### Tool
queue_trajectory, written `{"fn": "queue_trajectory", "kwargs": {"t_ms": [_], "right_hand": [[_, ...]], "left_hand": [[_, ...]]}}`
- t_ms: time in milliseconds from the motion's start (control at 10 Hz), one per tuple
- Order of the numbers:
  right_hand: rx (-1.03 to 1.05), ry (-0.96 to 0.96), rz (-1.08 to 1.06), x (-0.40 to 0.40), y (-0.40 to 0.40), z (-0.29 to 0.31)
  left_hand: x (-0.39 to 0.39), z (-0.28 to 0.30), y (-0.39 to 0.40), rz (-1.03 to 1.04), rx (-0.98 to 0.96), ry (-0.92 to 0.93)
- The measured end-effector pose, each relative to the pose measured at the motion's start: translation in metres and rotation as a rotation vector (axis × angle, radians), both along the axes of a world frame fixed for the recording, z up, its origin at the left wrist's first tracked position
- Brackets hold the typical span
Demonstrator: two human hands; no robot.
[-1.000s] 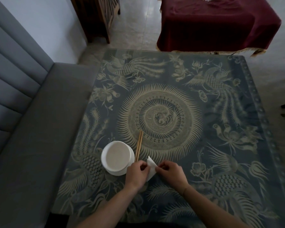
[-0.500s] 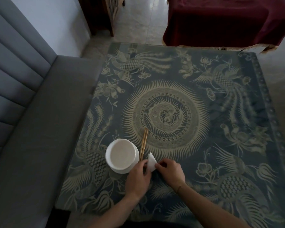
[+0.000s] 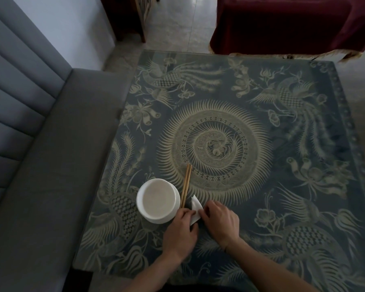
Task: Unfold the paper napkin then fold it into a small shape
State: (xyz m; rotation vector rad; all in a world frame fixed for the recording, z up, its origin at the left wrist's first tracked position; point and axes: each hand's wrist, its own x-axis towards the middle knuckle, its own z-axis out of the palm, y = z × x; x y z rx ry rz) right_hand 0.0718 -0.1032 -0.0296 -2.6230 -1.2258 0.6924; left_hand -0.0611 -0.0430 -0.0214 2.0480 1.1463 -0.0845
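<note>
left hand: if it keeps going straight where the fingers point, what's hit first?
The left hand points away and slightly right. Past the napkin it already holds, probably the near ends of the chopsticks; the white bowl sits just left of that line. Depth unclear.

1. A white bowl (image 3: 158, 200) stands near the counter's (image 3: 261, 186) front edge.
2. Chopsticks (image 3: 186, 185) lie just right of the bowl.
3. Beyond and right of the bowl, open counter.

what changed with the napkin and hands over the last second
Both hands, left and right, closed further over the napkin, leaving less of it showing; neither let go. The bowl and chopsticks kept their places on the table.
</note>
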Motion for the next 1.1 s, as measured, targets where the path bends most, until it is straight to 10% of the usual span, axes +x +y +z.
{"fn": "queue_trajectory", "kwargs": {"t_ms": [600,1100], "right_hand": [[0.024,0.007,-0.024,0.001,-0.003,-0.005],[0.077,-0.073,-0.115,0.002,-0.009,0.017]], "left_hand": [[-0.006,0.002,0.001,-0.282,0.247,0.150],[-0.015,0.018,0.019,-0.334,0.202,-0.069]]}}
